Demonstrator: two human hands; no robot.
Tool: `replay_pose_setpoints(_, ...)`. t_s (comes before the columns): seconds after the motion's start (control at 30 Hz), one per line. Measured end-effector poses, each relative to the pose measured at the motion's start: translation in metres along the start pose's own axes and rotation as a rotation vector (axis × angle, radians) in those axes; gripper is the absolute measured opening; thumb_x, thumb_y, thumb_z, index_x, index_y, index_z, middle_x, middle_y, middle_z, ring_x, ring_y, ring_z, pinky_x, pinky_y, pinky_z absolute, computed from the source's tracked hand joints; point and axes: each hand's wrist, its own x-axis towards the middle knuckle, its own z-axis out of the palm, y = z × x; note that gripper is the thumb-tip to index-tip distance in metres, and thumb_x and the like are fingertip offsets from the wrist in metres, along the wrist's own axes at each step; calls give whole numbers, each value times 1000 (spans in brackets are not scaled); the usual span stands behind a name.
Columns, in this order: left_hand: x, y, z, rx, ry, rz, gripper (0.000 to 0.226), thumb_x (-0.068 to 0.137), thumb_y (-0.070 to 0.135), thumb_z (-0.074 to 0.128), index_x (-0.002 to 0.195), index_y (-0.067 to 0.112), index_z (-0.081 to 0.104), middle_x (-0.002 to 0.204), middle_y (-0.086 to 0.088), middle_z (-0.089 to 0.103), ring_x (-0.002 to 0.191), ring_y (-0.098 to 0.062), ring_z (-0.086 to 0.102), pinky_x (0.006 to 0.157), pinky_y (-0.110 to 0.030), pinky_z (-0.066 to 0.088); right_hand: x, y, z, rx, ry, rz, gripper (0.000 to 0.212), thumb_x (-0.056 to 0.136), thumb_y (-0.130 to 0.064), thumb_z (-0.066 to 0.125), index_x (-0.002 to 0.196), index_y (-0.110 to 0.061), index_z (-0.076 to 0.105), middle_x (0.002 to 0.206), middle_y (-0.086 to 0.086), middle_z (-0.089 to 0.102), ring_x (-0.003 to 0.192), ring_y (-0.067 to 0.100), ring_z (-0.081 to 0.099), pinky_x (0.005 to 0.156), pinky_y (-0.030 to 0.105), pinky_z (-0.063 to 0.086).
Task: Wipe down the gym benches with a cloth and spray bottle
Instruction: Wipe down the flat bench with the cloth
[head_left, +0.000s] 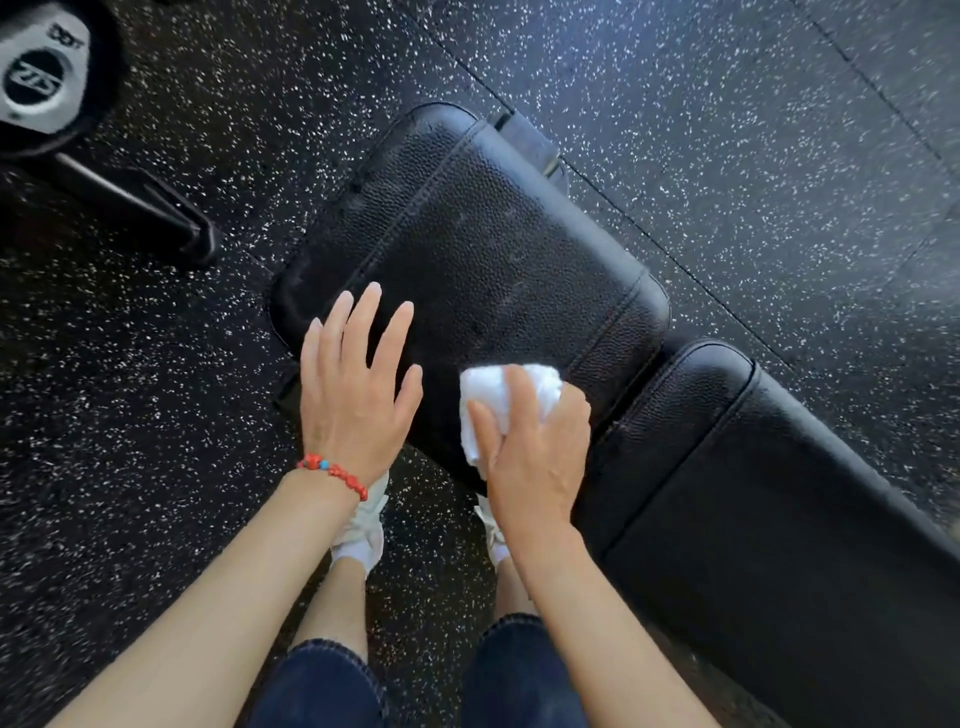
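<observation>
Gripping white cloth (511, 400), right hand (535, 447) hides its middle.

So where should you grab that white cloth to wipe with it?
Probably from above, palm down over the bunched middle, as the right hand grips the white cloth now. It sits wadded on the flat bench pad, so a top grip presses it down.

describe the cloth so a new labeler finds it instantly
Start at the black padded bench lying diagonally across the speckled floor. On the near edge of its wider pad, the right hand grips a bunched white cloth, the only white thing on the bench.
</observation>
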Motion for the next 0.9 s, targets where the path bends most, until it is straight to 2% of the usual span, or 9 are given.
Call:
replay_pose_setpoints(0.17,13,-27,-11,-35,2,93,48,91,25,43,136,8,44,145,-19,37,135,-37,28,109,-55,20,7,0,2,25,39,-66,38,85,-48,44,106,-17,48,81,19,49,66,32,49,58,33,42)
replay_pose_setpoints(0.37,34,-59,-8,-63,-15,125,51,92,25,42,140,7,38,148,-19,32,138,-36,23,112,-51,18,99,-16,8,-1,193,267,49,84,-49,44,111,-12,61,91,24,52,79,38,50,68,39,38)
replay_pose_setpoints(0.47,34,-62,-7,-89,-16,156,51,93,24,42,140,5,37,149,-19,30,138,-34,21,112,-51,19,110,-23,14,-7,252,344,48,86,-48,47,113,-12,61,93,24,52,82,39,50,69,39,37)
replay_pose_setpoints(0.53,32,-65,-8,-108,-27,165,51,93,23,42,140,5,37,149,-18,30,139,-33,21,112,-50,19,79,-35,19,-2,246,285,45,85,-45,49,112,-11,59,91,25,52,76,39,51,65,38,40)
replay_pose_setpoints(0.63,30,-71,-12,-123,-37,184,50,94,22,41,139,3,38,149,-19,31,139,-33,22,112,-50,22,26,-56,22,-10,140,63,41,87,-48,43,109,-15,51,84,22,52,69,33,50,59,32,39)
replay_pose_setpoints(0.73,26,-77,-14,-145,-36,188,49,93,21,43,138,1,39,147,-20,32,138,-35,25,109,-53,27,32,-54,21,16,65,-68,42,90,-54,35,106,-17,48,81,20,50,67,31,49,57,32,39)
replay_pose_setpoints(0.83,22,-86,-15,-133,-29,199,49,93,20,43,138,1,39,147,-20,33,137,-36,27,109,-53,29,85,-55,18,-53,150,40,45,84,-49,42,107,-14,57,86,24,53,72,36,51,61,36,39)
replay_pose_setpoints(0.9,22,-88,-14,-128,-18,221,49,93,19,44,138,1,39,146,-21,34,137,-36,28,109,-52,29,123,-61,16,-65,152,174,53,85,-51,34,114,-13,58,98,23,52,84,36,50,70,38,37)
